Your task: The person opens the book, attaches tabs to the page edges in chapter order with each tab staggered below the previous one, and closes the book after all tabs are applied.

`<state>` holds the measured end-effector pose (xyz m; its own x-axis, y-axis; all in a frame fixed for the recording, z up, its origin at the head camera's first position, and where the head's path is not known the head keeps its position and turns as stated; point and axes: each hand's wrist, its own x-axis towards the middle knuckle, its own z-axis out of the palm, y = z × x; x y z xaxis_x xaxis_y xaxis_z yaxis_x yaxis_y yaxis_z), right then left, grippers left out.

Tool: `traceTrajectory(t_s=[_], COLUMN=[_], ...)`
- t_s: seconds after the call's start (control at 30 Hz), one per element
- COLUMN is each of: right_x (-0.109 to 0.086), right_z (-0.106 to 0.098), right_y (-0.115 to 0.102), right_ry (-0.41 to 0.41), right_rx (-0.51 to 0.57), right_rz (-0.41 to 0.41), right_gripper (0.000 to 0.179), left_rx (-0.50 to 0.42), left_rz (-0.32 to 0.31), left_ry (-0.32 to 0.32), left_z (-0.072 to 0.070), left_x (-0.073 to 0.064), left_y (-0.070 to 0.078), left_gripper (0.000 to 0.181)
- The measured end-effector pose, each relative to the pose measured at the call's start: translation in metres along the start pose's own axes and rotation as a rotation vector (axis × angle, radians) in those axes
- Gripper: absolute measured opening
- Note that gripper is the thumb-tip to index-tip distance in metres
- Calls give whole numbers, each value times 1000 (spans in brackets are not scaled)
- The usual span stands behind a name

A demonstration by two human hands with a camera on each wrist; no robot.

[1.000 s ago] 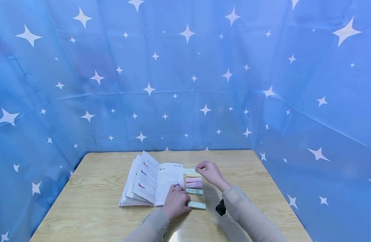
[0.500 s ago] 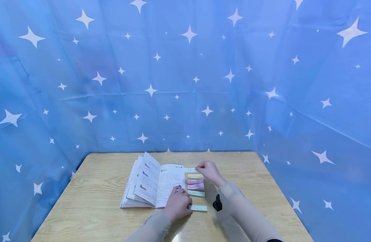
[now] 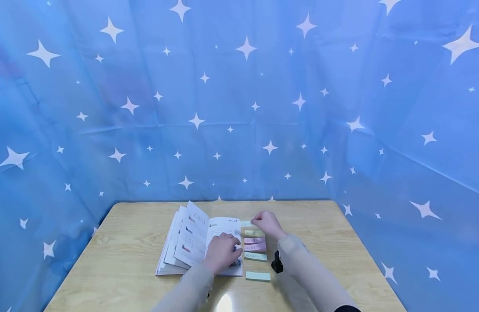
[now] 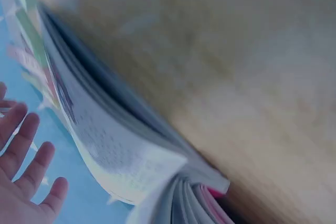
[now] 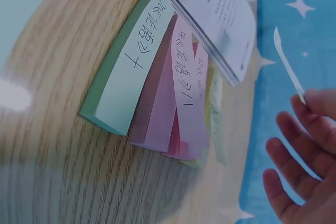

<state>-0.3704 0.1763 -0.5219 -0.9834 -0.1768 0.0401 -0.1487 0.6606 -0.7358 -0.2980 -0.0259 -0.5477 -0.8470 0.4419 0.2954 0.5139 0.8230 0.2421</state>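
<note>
An open book (image 3: pixel 194 236) with printed pages lies on the table, its left leaves fanned up. My left hand (image 3: pixel 221 251) is over the right page; in the left wrist view its fingers (image 4: pixel 44 153) are spread and hold nothing. Just past the page's upper right corner, my right hand (image 3: pixel 268 224) pinches a pale sticky note strip (image 5: pixel 289 66) between thumb and finger, seen nearly edge-on in the right wrist view. Below that hand, a green sticky note pad (image 5: pixel 126 72), pink pads (image 3: pixel 255 247) and a yellow pad (image 3: pixel 254 233) with handwriting line the book's right edge.
A separate light green sticky note pad (image 3: pixel 258 276) lies nearer the front of the wooden table (image 3: pixel 106 260). A blue curtain (image 3: pixel 223 108) with white stars hangs behind and at both sides.
My left hand has left the front green pad and moved up and left over the right page, its fingers spreading. My right hand keeps the strip near the page's upper right corner.
</note>
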Motion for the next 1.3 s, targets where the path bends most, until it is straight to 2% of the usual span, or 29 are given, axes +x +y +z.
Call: traceTrajectory(t_s=[0.2,0.3,0.47,0.67,0.83,1.07,1.3], right_x=[1,1,4,6,7,10,9], right_z=[9,11,15,19,19,20,21], right_y=[5,7,14,18,16,15,14], right_ry=[-25,-29,-24,-33,-50,-64,-80], right_rx=[12,9,-17,-42,-46,-57,-73], right_rz=[33,51,53,66,67,57,49], right_gripper=[43,43,47,46,44,47,46], left_rx=[-112,-111,-51,-23,-12,-13,-18], left_rz=[-199,-249,-258,-296,-311,-311,-313], left_ry=[8,13,8,-91,-142,-152,-170], left_z=[4,9,20,29,32,36,32], left_x=[9,10,10,10,11,11,11], left_y=[-13,-16,-20,-20,-21,-22,-17], left_gripper=[28,36,52,63,63,62,58])
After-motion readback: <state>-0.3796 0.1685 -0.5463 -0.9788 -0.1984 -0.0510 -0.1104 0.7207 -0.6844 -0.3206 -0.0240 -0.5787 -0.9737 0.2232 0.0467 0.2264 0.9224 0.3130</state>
